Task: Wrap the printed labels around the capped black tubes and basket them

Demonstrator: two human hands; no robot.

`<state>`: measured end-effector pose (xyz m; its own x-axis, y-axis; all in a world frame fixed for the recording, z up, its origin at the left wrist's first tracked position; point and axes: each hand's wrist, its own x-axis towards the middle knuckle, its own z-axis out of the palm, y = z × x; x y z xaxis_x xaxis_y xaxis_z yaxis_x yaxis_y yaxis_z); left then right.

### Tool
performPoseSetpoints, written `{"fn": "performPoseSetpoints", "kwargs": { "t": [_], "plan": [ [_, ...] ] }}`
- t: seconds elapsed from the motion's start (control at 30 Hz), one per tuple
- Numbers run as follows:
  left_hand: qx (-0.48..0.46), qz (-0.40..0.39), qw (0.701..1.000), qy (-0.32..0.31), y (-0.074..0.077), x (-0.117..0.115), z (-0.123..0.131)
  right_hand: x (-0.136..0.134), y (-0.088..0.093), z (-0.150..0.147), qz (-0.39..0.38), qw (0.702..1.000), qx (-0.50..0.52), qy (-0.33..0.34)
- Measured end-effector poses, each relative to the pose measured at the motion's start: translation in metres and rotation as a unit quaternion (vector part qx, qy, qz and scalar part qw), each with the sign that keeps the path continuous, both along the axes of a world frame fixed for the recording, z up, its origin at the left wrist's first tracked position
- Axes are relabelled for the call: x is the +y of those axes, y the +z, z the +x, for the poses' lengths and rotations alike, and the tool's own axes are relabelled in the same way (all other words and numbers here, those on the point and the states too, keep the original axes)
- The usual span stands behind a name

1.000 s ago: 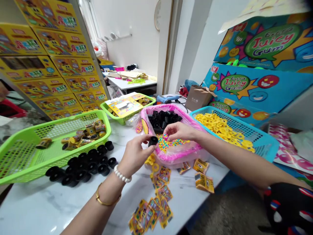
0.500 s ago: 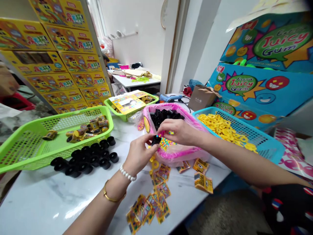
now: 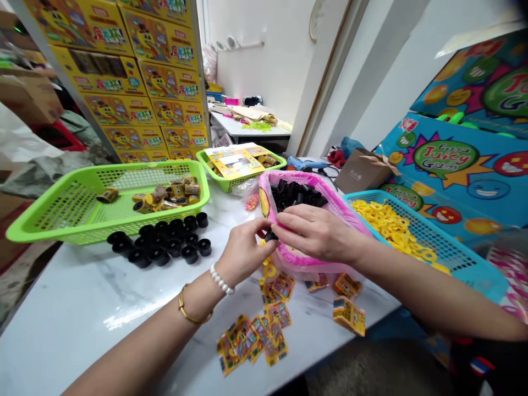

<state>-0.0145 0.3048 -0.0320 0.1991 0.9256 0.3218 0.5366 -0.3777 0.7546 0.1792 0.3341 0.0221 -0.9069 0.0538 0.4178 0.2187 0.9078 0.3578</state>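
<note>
My left hand (image 3: 246, 248), with a pearl bracelet at the wrist, pinches a small black cup (image 3: 270, 236) at the near left side of the pink basket (image 3: 339, 208). Curled fingers of my right hand (image 3: 319, 234) meet at the cup's mouth; whatever they hold is hidden. Beyond the hands, more black cups (image 3: 293, 193) are heaped in the plastic-lined basket. The right hand covers most of its near part. Several black cups (image 3: 159, 254) stand grouped on the table to the left.
A green basket (image 3: 53, 217) holds small wrapped pieces (image 3: 165, 197). Yellow rings (image 3: 385, 223) fill part of a blue basket (image 3: 480, 278). Printed wrappers (image 3: 243, 336) lie near the table's front edge. Yellow boxes (image 3: 173, 82) are stacked behind; blue gum cartons (image 3: 445, 157) stand right.
My right hand has come down closer over the cup, and the coloured candies seen at its fingertips and in the basket are now hidden. The view has turned left.
</note>
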Motion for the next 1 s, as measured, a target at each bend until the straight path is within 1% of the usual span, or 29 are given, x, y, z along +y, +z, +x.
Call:
{"fn": "performPoseSetpoints", "kwargs": {
  "t": [0.03, 0.07, 0.13, 0.17, 0.23, 0.3, 0.37, 0.47, 0.53, 0.6, 0.63, 0.67, 0.7, 0.73, 0.8, 0.83, 0.87, 0.9, 0.93, 1.0],
  "plan": [
    [0.0, -0.002, 1.0, 0.002, 0.0, -0.001, -0.001, 0.002, -0.003, 0.003, -0.008, 1.0, 0.008, -0.005],
    [0.001, -0.002, 1.0, 0.004, -0.001, -0.004, -0.003, 0.005, -0.006, 0.006, -0.024, 0.999, 0.017, -0.025],
    [0.016, 0.001, 1.0, 0.005, -0.004, -0.012, -0.012, 0.017, -0.015, 0.017, -0.083, 0.991, 0.017, -0.103],
    [0.032, 0.004, 0.999, 0.005, -0.007, -0.019, -0.019, 0.025, -0.02, 0.023, -0.124, 0.98, -0.004, -0.156],
    [0.075, 0.006, 0.997, 0.004, -0.017, -0.036, -0.037, 0.044, -0.033, 0.038, -0.202, 0.944, -0.072, -0.252],
    [0.108, -0.007, 0.994, 0.013, -0.03, -0.054, -0.06, 0.063, -0.047, 0.05, -0.252, 0.909, -0.13, -0.305],
    [0.134, -0.022, 0.99, 0.037, -0.043, -0.071, -0.082, 0.077, -0.06, 0.055, -0.272, 0.895, -0.144, -0.323],
    [0.161, -0.047, 0.983, 0.075, -0.056, -0.09, -0.102, 0.084, -0.077, 0.047, -0.302, 0.889, -0.14, -0.315],
    [0.17, -0.057, 0.98, 0.089, -0.058, -0.098, -0.108, 0.08, -0.083, 0.036, -0.334, 0.886, -0.14, -0.29],
    [0.17, -0.058, 0.979, 0.093, -0.054, -0.102, -0.111, 0.074, -0.085, 0.027, -0.366, 0.883, -0.14, -0.258],
    [0.166, -0.053, 0.98, 0.094, -0.051, -0.102, -0.112, 0.071, -0.085, 0.024, -0.394, 0.875, -0.134, -0.249],
    [0.162, -0.043, 0.981, 0.097, -0.047, -0.102, -0.113, 0.069, -0.085, 0.023, -0.433, 0.859, -0.12, -0.246],
    [0.16, -0.029, 0.981, 0.102, -0.042, -0.099, -0.115, 0.068, -0.084, 0.024, -0.484, 0.833, -0.099, -0.247],
    [0.161, -0.01, 0.98, 0.114, -0.037, -0.096, -0.117, 0.068, -0.084, 0.026, -0.544, 0.798, -0.072, -0.25],
    [0.187, 0.03, 0.969, 0.156, -0.031, -0.086, -0.122, 0.07, -0.082, 0.031, -0.652, 0.716, -0.01, -0.251],
    [0.211, 0.044, 0.959, 0.184, -0.03, -0.08, -0.124, 0.072, -0.08, 0.034, -0.687, 0.683, 0.017, -0.248],
    [0.237, 0.049, 0.947, 0.21, -0.031, -0.074, -0.127, 0.073, -0.079, 0.036, -0.712, 0.657, 0.041, -0.245],
    [0.262, 0.046, 0.936, 0.23, -0.033, -0.069, -0.129, 0.074, -0.076, 0.038, -0.728, 0.638, 0.062, -0.243],
    [0.283, 0.036, 0.927, 0.244, -0.036, -0.064, -0.13, 0.073, -0.073, 0.039, -0.737, 0.627, 0.079, -0.242],
    [0.31, 0.006, 0.916, 0.253, -0.042, -0.057, -0.132, 0.07, -0.065, 0.039, -0.744, 0.617, 0.105, -0.233]
  ]
}}
